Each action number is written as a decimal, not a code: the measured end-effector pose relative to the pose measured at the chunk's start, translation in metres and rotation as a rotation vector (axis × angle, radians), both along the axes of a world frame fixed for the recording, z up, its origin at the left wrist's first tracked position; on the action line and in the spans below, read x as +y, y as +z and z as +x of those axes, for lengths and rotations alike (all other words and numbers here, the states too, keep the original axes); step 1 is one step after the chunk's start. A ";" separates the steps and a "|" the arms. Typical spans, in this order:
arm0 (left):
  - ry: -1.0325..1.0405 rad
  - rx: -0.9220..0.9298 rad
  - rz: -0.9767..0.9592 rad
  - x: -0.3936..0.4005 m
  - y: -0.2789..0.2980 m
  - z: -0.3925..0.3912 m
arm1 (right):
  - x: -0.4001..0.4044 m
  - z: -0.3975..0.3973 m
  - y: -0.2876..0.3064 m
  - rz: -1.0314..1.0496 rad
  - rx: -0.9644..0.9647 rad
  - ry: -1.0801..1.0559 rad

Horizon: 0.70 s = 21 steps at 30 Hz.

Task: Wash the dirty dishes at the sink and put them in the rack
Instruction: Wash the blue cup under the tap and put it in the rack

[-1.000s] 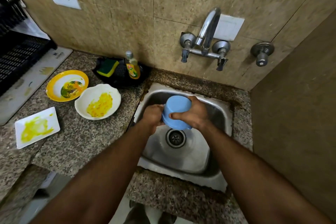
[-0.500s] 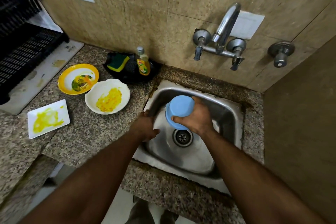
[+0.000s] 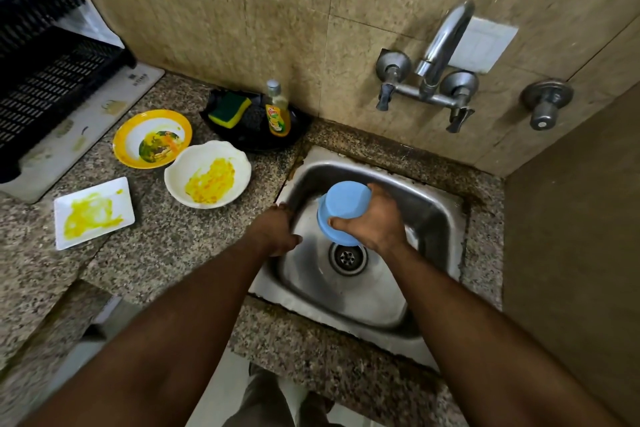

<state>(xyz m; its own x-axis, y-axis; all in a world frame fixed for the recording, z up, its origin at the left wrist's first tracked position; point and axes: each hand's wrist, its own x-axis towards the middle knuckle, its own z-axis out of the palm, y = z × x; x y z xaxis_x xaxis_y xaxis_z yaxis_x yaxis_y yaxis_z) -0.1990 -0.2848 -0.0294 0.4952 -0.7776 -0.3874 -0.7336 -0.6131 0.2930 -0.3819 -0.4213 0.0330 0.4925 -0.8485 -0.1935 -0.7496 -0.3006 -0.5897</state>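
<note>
Blue bowl (image 3: pixel 341 210) is held upside down over the sink (image 3: pixel 433 204), just above the drain (image 3: pixel 347 257), base tilted up toward the back-left. Right hand (image 3: pixel 375 222) is clamped on it from the right side, fingers wrapped over the rim and wall. Left hand (image 3: pixel 278 230) is off the bowl, holding nothing, fingers loosely curled, at the sink's left rim where it meets the bench (image 3: pixel 166 239); can't tell if it touches the rim.

Tap (image 3: pixel 441 48) w/ two valve handles sits on the wall behind the sink; no water seen running.

On the bench left of the sink: white bowl (image 3: pixel 207 178) w/ yellow residue, closest to the sink's back-left corner. Yellow-rimmed plate (image 3: pixel 152 139) w/ food smears touches or just overlaps it, further left. White rectangular plate (image 3: pixel 93 213) w/ yellow smear toward the bench's front-left, apart from the others.

At the back edge by the wall: black tray (image 3: pixel 256 128) carrying a green/yellow sponge (image 3: pixel 229 108) and a dish soap bottle (image 3: pixel 277 111), upright.

Black rack (image 3: pixel 45 80) on a mat (image 3: pixel 93 121) at the far left corner.
</note>
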 end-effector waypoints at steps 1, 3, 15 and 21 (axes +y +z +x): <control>0.003 -0.004 0.009 0.000 0.001 0.000 | 0.000 0.001 0.000 0.002 -0.003 0.000; 0.009 -0.010 0.018 0.000 0.002 0.001 | -0.001 0.002 -0.001 -0.003 -0.008 -0.001; 0.037 -0.008 0.014 -0.002 0.004 0.000 | -0.005 0.002 -0.004 0.011 -0.015 -0.003; 0.045 0.051 -0.035 0.004 0.008 0.001 | 0.000 0.001 -0.006 0.062 -0.042 -0.022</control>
